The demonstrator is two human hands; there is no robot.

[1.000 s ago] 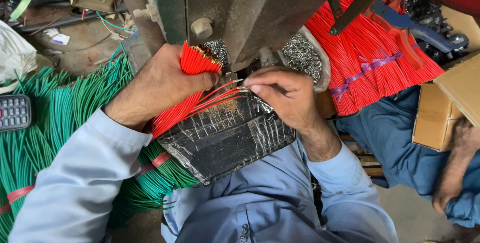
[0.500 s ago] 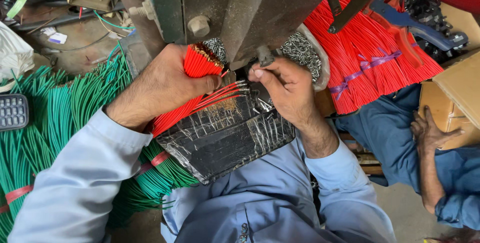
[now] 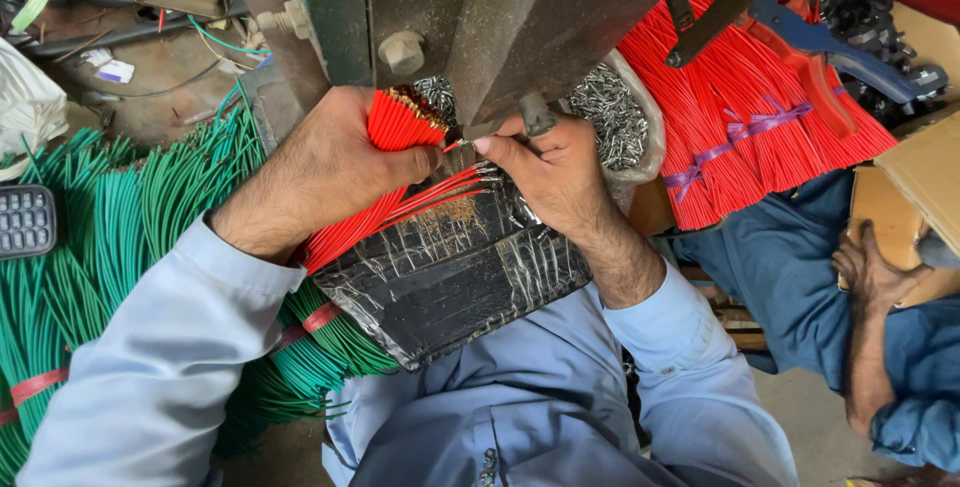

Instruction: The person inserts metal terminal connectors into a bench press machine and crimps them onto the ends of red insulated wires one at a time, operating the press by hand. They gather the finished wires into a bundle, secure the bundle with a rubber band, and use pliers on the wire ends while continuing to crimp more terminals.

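Cluttered workshop ground is seen from the head view, with green wire bundles [image 3: 90,247] at left. Beneath a dark metal machine [image 3: 500,17], a bunch of red wires [image 3: 395,127] is gripped in the left hand [image 3: 330,162]; one wire is pinched by the right hand [image 3: 545,162] above a black taped tray [image 3: 460,277].
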